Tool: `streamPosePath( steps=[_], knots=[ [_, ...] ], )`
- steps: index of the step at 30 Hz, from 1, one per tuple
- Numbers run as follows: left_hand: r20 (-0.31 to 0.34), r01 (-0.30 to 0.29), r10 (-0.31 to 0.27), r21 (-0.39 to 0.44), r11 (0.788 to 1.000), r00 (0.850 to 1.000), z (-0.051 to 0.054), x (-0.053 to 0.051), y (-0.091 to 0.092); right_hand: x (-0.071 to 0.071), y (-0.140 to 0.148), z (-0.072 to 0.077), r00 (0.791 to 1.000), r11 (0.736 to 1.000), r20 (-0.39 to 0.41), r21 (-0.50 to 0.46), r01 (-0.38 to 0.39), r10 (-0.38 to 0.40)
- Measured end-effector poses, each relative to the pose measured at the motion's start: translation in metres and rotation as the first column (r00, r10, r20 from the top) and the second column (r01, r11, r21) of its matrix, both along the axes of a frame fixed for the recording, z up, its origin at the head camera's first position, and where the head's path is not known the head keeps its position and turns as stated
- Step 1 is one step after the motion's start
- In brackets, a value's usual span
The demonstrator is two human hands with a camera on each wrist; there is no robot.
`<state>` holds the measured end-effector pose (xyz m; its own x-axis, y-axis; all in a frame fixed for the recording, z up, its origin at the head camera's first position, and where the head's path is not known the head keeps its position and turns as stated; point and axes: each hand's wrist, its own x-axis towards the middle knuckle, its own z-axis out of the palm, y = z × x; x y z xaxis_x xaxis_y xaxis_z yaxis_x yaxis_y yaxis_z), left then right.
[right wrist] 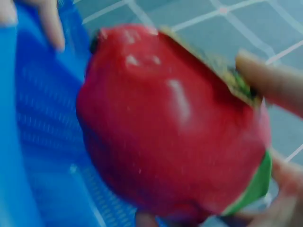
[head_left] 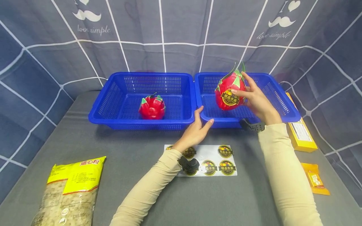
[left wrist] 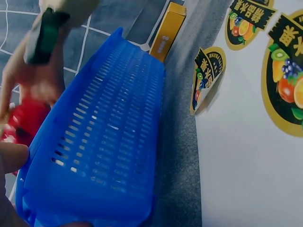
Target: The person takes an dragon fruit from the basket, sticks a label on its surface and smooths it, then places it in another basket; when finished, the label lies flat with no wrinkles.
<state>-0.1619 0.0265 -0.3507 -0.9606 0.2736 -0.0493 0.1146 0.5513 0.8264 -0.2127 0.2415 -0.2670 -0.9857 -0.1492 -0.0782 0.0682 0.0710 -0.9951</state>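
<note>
My right hand (head_left: 258, 102) grips a red dragon fruit (head_left: 226, 84) with green-tipped scales above the right blue basket (head_left: 282, 94). A round black-and-gold fruit sticker (head_left: 229, 98) is on its side, with my thumb at the sticker's edge. In the right wrist view the dragon fruit (right wrist: 175, 123) fills the middle, slightly blurred. My left hand (head_left: 195, 130) holds the near left corner of that right basket, its thumb (left wrist: 12, 157) at the rim in the left wrist view. Another dragon fruit (head_left: 152, 108) lies inside the left blue basket (head_left: 141, 121).
A white sheet of fruit stickers (head_left: 205, 153) lies under my left wrist, one sticker (left wrist: 207, 75) partly peeled up. A bag of pasta (head_left: 70, 191) lies at front left. To the right are a yellow box (head_left: 304, 135) and an orange packet (head_left: 315, 179). A checked curtain (head_left: 181, 28) hangs behind.
</note>
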Motion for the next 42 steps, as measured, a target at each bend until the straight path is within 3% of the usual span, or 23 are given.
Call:
streamPosePath(
  steps=[7,17,25,34,37,42],
  knots=[
    [-0.001,-0.005,0.005,-0.004,1.0,1.0,-0.001,0.001,0.001,-0.027,-0.001,-0.02,0.987,0.973,0.09,0.176,-0.151,0.137],
    [-0.006,0.005,-0.005,-0.013,1.0,1.0,0.0,0.003,0.004,-0.039,-0.003,-0.05,0.939,0.921,0.242,0.246,-0.302,0.244],
    [-0.021,-0.005,0.004,-0.024,1.0,1.0,-0.002,0.002,0.005,-0.041,-0.003,-0.051,0.905,0.842,0.31,0.366,-0.397,0.292],
    [-0.038,-0.017,0.016,-0.02,1.0,0.999,-0.003,0.001,0.004,-0.038,-0.013,-0.047,0.906,0.78,0.288,0.467,-0.415,0.31],
    [-0.039,-0.026,0.025,-0.023,0.999,0.999,-0.002,0.002,0.003,-0.038,-0.015,-0.046,0.906,0.776,0.281,0.473,-0.419,0.318],
    [-0.028,-0.035,0.035,-0.016,0.999,0.999,-0.001,0.004,0.003,-0.036,-0.016,-0.048,0.905,0.795,0.281,0.44,-0.417,0.319]
  ],
)
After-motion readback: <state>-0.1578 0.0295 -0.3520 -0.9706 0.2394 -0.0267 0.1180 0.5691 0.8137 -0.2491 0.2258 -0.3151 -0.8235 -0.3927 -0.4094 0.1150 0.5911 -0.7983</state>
